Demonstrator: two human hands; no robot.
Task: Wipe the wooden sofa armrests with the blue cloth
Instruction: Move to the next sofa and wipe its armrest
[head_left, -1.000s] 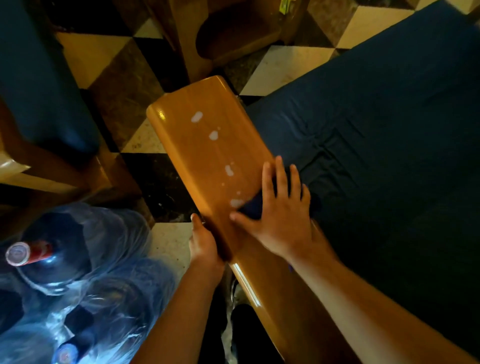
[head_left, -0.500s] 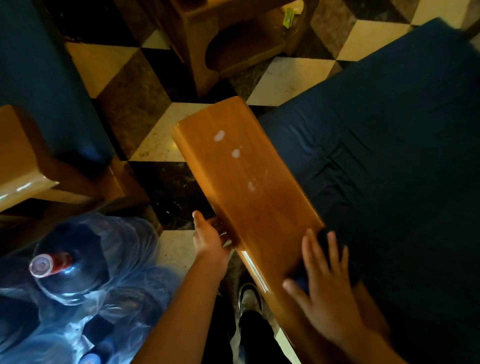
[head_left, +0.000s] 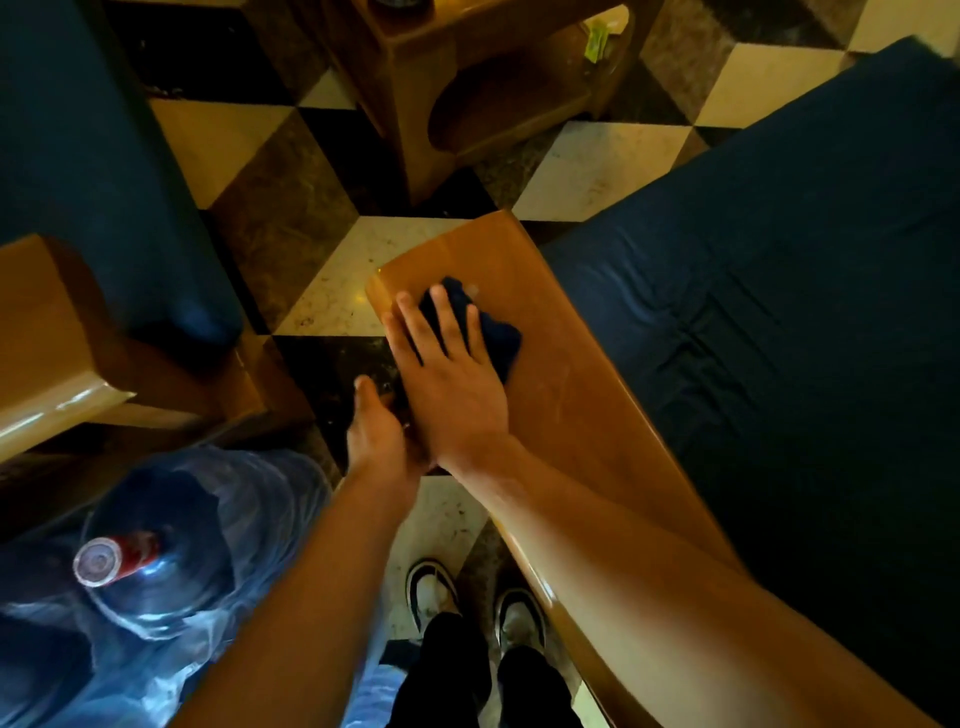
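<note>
A broad wooden sofa armrest (head_left: 582, 395) runs from the centre down to the lower right, beside a dark blue seat cushion (head_left: 779, 312). My right hand (head_left: 447, 374) lies flat, fingers spread, pressing the dark blue cloth (head_left: 493, 332) onto the armrest near its far end. A pale spot shows at the cloth's far edge. My left hand (head_left: 374, 431) grips the armrest's left side edge, partly hidden under my right wrist.
Another wooden armrest (head_left: 47, 353) with a blue cushion (head_left: 93, 171) is at the left. Large water bottles (head_left: 150, 566) in plastic wrap stand at lower left. A wooden side table (head_left: 467, 88) sits ahead on the checkered floor. My shoes (head_left: 472, 597) are below.
My right hand has slid the cloth from the near part of the armrest up to its far end, covering the white spots. My left hand kept its hold on the edge.
</note>
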